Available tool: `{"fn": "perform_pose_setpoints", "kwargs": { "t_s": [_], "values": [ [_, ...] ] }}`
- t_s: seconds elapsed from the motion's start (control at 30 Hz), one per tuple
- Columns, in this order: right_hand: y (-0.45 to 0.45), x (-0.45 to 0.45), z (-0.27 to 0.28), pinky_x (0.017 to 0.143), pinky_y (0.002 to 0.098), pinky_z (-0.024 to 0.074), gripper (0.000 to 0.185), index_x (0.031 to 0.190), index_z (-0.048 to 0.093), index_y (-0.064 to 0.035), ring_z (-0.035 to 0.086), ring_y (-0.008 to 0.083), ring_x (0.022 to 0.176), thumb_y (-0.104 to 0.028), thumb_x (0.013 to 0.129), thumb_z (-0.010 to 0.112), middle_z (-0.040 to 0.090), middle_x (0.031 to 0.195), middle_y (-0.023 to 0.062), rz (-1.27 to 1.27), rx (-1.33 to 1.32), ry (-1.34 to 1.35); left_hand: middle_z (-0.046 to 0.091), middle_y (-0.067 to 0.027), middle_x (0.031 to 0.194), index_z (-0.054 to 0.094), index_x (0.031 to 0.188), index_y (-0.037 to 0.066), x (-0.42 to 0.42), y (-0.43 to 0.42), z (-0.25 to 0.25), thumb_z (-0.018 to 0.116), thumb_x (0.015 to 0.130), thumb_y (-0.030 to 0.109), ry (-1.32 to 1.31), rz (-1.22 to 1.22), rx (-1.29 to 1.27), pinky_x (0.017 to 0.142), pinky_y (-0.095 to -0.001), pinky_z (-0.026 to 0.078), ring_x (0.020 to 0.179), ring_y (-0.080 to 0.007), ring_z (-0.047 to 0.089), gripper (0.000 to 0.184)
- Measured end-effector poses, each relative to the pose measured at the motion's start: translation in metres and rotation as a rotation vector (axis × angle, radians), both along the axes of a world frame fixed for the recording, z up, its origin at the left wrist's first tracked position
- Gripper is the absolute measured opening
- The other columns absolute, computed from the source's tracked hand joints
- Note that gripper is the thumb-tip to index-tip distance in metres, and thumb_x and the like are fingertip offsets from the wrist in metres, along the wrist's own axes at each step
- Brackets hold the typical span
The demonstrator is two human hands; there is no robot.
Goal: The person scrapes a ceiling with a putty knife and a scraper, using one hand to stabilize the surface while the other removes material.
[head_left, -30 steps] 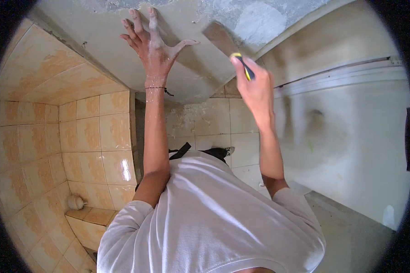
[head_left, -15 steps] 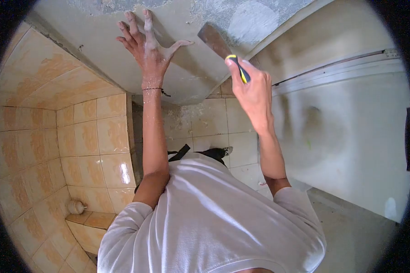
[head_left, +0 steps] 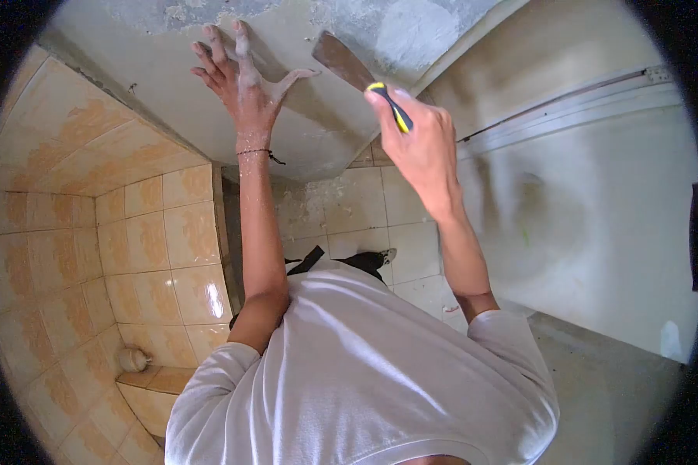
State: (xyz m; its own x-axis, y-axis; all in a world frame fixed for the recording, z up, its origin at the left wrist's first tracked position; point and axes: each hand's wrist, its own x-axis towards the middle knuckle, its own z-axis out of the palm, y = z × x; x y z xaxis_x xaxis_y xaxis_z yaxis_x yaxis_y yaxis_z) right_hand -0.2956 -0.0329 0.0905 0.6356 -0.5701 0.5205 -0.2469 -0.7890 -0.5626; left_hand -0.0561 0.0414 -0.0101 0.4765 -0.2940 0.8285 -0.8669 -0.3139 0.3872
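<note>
My right hand (head_left: 423, 143) is closed around the black and yellow handle of a putty knife (head_left: 345, 63). The knife's wide metal blade points up and left, at the wall (head_left: 310, 108); whether its edge touches the surface I cannot tell. Fingers spread, my left hand (head_left: 248, 85) rests against the same wall, left of the blade. White dust coats its fingers and wrist, which wears a thin dark cord. Above both hands the wall has a rough, peeled grey area with a pale patch (head_left: 415, 35) just right of the blade.
Glazed tiles (head_left: 155, 240) cover the wall on my left, with a small round object (head_left: 134, 359) on a tiled ledge (head_left: 171, 380). A white door-like panel (head_left: 582, 225) stands on the right. Crumbs and dust lie on the tiled floor (head_left: 357, 201) below.
My right hand and the putty knife have shifted slightly left and up. The left hand stays spread on the wall; the view has tilted a little.
</note>
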Motion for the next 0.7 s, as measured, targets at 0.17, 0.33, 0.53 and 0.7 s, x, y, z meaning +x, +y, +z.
{"fn": "perform_pose_setpoints", "kwargs": {
  "t_s": [0.17, 0.33, 0.53, 0.7],
  "values": [
    [-0.016, 0.005, 0.0, 0.065, 0.0429, 0.0546, 0.03, 0.107, 0.077, -0.0008, 0.067, 0.0462, 0.078, -0.029, 0.101, 0.068, 0.07, 0.087, 0.0259, -0.061, -0.028, 0.092, 0.012, -0.0151, 0.175, 0.03, 0.167, 0.022, 0.001, 0.0, -0.001, 0.087, 0.062, 0.071, -0.007, -0.021, -0.015, 0.124, -0.0687, 0.008, 0.16, -0.0454, 0.003, 0.129],
    [-0.022, -0.024, -0.014, 0.076, 0.0423, 0.056, 0.026, 0.109, 0.078, -0.0027, 0.073, 0.0402, 0.085, -0.025, 0.099, 0.071, 0.074, 0.091, 0.0241, 0.043, 0.125, 0.015, 0.011, -0.015, 0.175, 0.03, 0.167, 0.021, 0.001, -0.002, -0.002, 0.087, 0.061, 0.071, -0.007, -0.015, -0.023, 0.124, -0.0687, 0.008, 0.16, -0.0454, 0.002, 0.129],
    [-0.016, -0.032, 0.002, 0.082, 0.0337, 0.0555, 0.02, 0.105, 0.076, 0.0005, 0.071, 0.0192, 0.087, -0.012, 0.091, 0.082, 0.074, 0.094, 0.0095, -0.105, 0.171, -0.177, 0.009, -0.0148, 0.176, 0.029, 0.167, 0.022, 0.0, -0.001, -0.002, 0.088, 0.061, 0.069, -0.008, -0.013, -0.016, 0.124, -0.0688, 0.007, 0.16, -0.0445, 0.001, 0.13],
    [-0.031, -0.011, 0.0, 0.082, 0.0295, 0.052, 0.015, 0.095, 0.066, -0.0007, 0.064, 0.0122, 0.086, -0.009, 0.094, 0.078, 0.071, 0.094, 0.0067, 0.005, 0.291, -0.727, 0.008, -0.015, 0.176, 0.027, 0.168, 0.023, -0.001, 0.001, 0.0, 0.089, 0.063, 0.067, 0.014, -0.038, -0.015, 0.125, -0.0688, 0.004, 0.16, -0.0438, -0.001, 0.129]
  ]
}}
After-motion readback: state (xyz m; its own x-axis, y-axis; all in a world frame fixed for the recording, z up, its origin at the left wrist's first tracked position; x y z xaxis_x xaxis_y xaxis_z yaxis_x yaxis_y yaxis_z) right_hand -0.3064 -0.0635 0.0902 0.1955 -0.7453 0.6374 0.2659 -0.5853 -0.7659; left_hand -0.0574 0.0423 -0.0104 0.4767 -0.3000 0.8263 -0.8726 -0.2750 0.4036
